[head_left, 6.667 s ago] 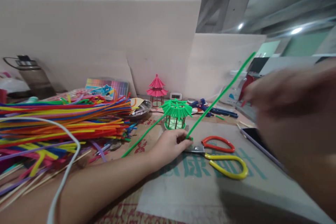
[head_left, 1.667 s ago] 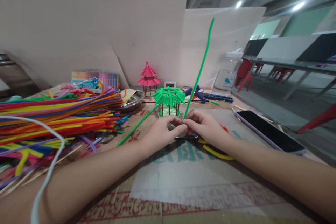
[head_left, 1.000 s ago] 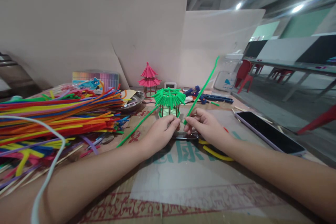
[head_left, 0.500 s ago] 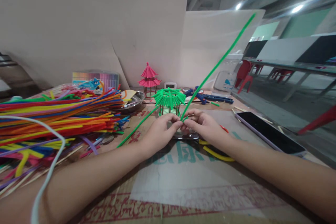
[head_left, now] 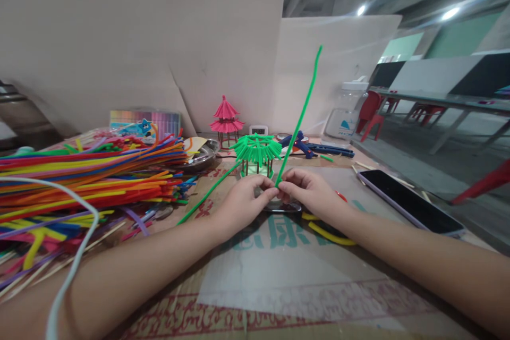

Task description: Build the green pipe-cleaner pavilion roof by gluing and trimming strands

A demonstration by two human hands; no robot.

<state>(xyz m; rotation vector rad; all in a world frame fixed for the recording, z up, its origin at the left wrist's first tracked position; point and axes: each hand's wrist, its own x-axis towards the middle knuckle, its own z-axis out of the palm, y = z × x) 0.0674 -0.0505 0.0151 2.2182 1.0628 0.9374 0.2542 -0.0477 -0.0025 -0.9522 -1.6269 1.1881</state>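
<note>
My left hand [head_left: 252,196] and my right hand [head_left: 305,191] meet at the middle of the table, fingertips pinched together around the lower end of a green pipe cleaner [head_left: 303,114]. Its long free end rises up and slightly right, with a small bend at the tip. Just behind my hands stands a little green pavilion [head_left: 257,150] with a roof of pipe-cleaner pieces on brown posts. Another green pipe cleaner [head_left: 207,195] lies slantwise to the left of it. A shiny dish-like edge [head_left: 285,207] shows beneath my fingers, mostly hidden.
Bundles of coloured pipe cleaners [head_left: 91,180] cover the left side, with a white cable [head_left: 90,207] crossing them. A pink pavilion [head_left: 226,117], a blue glue gun [head_left: 300,144] and a water bottle [head_left: 346,111] stand at the back. A phone [head_left: 410,202] lies at right.
The green pipe cleaner's free end has swung left and down from the upper right, now standing steeper. Both hands have stayed almost in place.
</note>
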